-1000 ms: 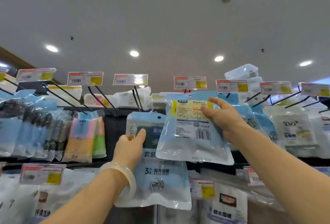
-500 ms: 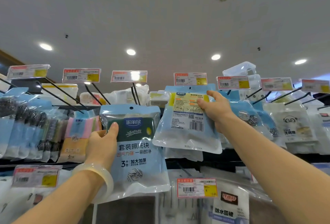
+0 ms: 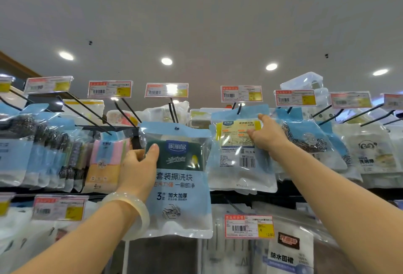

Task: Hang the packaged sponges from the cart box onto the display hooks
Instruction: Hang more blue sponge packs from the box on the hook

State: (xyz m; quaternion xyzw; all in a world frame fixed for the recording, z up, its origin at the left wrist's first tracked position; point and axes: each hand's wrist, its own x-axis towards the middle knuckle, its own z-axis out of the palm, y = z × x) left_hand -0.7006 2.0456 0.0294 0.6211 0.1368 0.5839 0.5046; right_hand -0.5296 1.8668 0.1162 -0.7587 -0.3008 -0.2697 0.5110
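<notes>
Far left of the display: clear-and-blue bags of steel scourers [image 3: 32, 142] hang packed on black wire hooks, then a pink-and-orange sponge pack [image 3: 104, 160] just beside them. Left hand [image 3: 136, 169], pale translucent bangle [image 3: 130, 212] on the wrist, grips the left edge of a blue-and-clear plastic pouch with a dark green sponge [image 3: 181, 177]; thumb on the front face, the other fingers hidden behind, so clamped on it. Pouch hangs upright, long axis vertical, its punched hole [image 3: 177, 128] at top centre, above and to the right of the gripping fingers. The black double-wire hook [image 3: 172, 111] under the middle price tag [image 3: 166, 90] ends just above that hole, not yet through it; judged the next move is lift and push the hole onto the tip, left hand being nearer. Right of it, right hand [image 3: 265, 136] presses and pinches the upper right of a second blue pouch showing its yellow back label [image 3: 237, 149], which looks already threaded on the hook [image 3: 239, 107] above; fingers curled onto the pack. Far right: white panda-print packs [image 3: 368, 151] on hooks. Cart box not in view.
</notes>
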